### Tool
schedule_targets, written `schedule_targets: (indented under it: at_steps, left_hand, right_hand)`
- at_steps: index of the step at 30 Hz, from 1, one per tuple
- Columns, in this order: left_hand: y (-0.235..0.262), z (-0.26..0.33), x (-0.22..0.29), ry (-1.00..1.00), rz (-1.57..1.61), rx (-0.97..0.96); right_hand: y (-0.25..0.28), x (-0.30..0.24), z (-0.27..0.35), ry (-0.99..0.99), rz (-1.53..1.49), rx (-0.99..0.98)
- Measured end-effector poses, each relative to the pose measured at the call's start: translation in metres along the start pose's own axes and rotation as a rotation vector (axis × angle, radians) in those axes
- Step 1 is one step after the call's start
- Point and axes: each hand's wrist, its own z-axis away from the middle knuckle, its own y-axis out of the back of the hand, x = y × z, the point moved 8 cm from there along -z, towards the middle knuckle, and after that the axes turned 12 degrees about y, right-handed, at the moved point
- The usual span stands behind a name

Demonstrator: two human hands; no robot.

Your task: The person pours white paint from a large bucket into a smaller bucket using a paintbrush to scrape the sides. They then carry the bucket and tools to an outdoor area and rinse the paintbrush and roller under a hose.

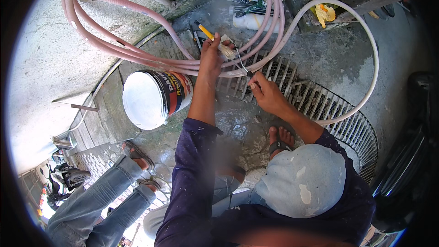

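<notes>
1. Far left first: a white paint bucket (153,98) lies on its side on the concrete floor (55,64), at about 8 o'clock from the brush. It's not in the way.
2. Left hand (211,59) is closed around the brush (212,34) low on the yellow handle, right by the bristles (227,51). That looks like a good spot to me, since a grip close to the head stops it twisting. I'd brace that wrist on the hose coil (137,50) underneath.
3. Right hand (263,89), at 4 o'clock from the brush, pinches a thin metal pick or wire (242,66) that runs up to the bristles. I can't tell exactly what tool it is. I'd go with short, light strokes away from the holding fingers, because the point sits close to them.
4. The brush itself has a yellow handle pointing to 10 o'clock and pale, clumped, splayed bristles. It's held over the pink hose loops at the edge of the drain grate (320,105).
5. Careful over that grate at 4 o'clock, small bits would drop straight through.
</notes>
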Motion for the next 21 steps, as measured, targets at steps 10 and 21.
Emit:
schedule_targets:
  at_steps: [10, 21]
  left_hand:
    - [0.001, 0.006, 0.000, -0.008, -0.044, 0.035]
    - [0.006, 0.006, -0.003, -0.032, -0.100, 0.048]
  right_hand:
    - [-0.003, 0.001, -0.003, -0.032, 0.016, -0.034]
    - [-0.008, 0.014, -0.001, 0.011, -0.032, -0.009]
